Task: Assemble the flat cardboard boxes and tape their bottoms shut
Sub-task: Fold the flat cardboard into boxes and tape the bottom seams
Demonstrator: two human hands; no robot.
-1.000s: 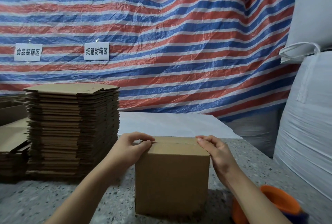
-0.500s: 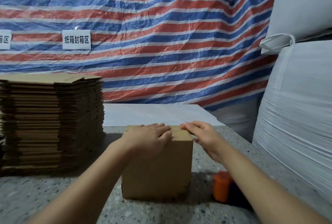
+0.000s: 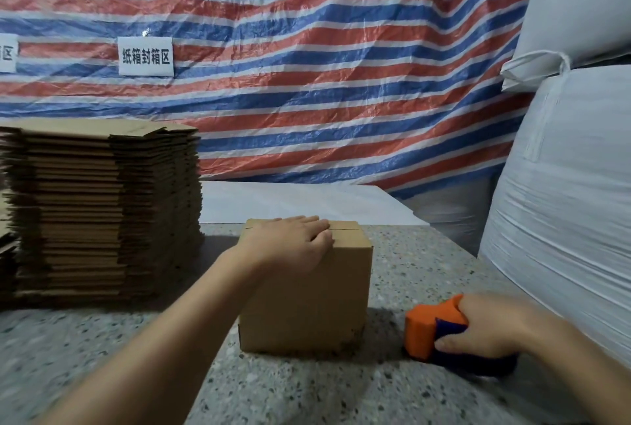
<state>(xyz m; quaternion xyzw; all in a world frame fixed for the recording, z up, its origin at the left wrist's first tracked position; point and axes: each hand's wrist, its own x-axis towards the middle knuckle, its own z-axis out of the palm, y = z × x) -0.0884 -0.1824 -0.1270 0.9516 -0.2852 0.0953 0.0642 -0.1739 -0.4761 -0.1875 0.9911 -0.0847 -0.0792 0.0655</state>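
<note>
Speckled table [image 3: 409,274]: left hand [image 3: 290,240] flat on box [image 3: 307,295]; right hand [image 3: 485,329] fingers grip tape dispenser [image 3: 430,325]; flat-box stack [image 3: 102,209] left.

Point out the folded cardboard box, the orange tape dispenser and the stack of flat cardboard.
cardboard box [image 3: 307,298], head view, on its front face.
tape dispenser [image 3: 423,329], head view, on its orange body.
stack of flat cardboard [image 3: 102,213], head view, on its front edges.

From my seat, the left hand [image 3: 290,240] covers most of the box [image 3: 307,301] top's seam — I can't tell whether it is taped. The right hand [image 3: 485,332] hides much of the tape dispenser [image 3: 426,325], and the flat-box stack [image 3: 102,213] — blurred — runs off the left edge.
</note>
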